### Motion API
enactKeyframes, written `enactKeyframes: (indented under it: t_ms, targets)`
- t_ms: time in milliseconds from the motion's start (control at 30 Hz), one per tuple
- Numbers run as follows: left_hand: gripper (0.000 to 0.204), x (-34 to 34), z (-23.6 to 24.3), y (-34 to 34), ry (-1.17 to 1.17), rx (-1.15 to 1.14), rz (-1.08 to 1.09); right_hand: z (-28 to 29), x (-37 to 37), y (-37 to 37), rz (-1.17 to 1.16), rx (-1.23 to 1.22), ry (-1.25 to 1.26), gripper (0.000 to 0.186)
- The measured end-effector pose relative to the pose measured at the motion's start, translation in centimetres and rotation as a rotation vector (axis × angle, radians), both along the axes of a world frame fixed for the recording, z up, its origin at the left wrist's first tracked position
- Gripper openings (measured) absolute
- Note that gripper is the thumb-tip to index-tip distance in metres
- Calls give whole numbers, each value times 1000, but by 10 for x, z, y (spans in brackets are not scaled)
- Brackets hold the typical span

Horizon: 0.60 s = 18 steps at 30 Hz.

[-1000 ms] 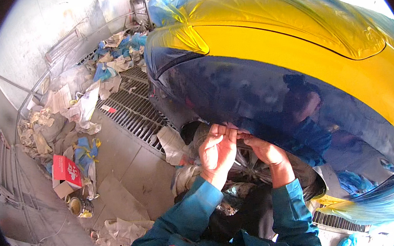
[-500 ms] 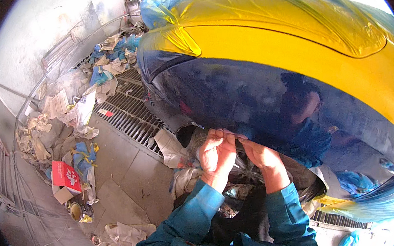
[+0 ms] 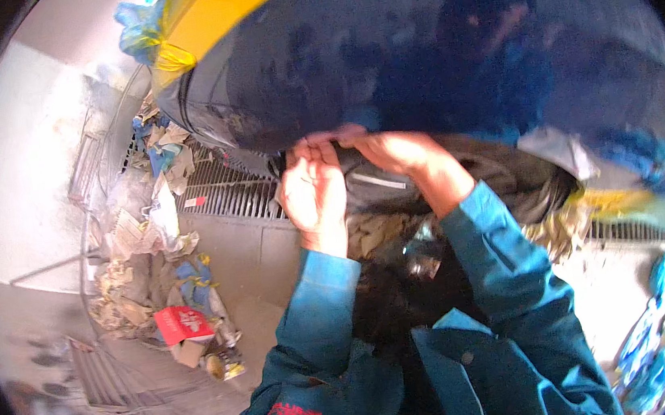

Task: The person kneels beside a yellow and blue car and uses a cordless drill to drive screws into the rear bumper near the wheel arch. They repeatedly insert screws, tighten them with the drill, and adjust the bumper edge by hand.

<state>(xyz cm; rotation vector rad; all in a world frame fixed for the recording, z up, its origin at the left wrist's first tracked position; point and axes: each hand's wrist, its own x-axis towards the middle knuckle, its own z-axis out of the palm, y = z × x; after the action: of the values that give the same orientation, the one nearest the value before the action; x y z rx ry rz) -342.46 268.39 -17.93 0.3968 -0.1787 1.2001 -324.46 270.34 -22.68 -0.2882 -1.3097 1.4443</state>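
A glossy dark blue curved car body panel [image 3: 317, 63] fills the upper part of the view, with a bright yellow section [image 3: 234, 3] above it. At its lower edge, my left hand [image 3: 313, 193] is raised palm toward me, the fingers bent in at the rim. My right hand [image 3: 400, 152] reaches in from the right, fingers pressed together at the same edge, tips close to the left ones. Whatever the fingertips pinch is too small and blurred to make out. Behind the hands, below the panel, is a dark wheel area [image 3: 466, 165].
Crumpled paper and plastic litter [image 3: 134, 285] lies at the left beside a red box [image 3: 183, 324] and an open can [image 3: 215, 366]. Metal floor grating [image 3: 225, 190] runs under the car. Blue plastic film [image 3: 653, 368] lies at the lower right.
My view has tipped down and closer, so the panel sits higher in it. Both hands stay at the lower edge; the right hand now lies flatter, reaching leftward.
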Motion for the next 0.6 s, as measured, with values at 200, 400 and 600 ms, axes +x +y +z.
enactKeyframes:
  t_ms: [200, 400, 600]
  targets:
    - [71, -69, -47, -69, 324, -76, 19, 61, -18, -24, -403, -297, -192, 30]
    - [64, -150, -120, -138, 632, -357, -32, 90, -16, -42, -495, -322, -143, 25]
    - [67, -187, -162, -163, 786, -398, -270, 85, -18, -34, -481, -113, 91, 21]
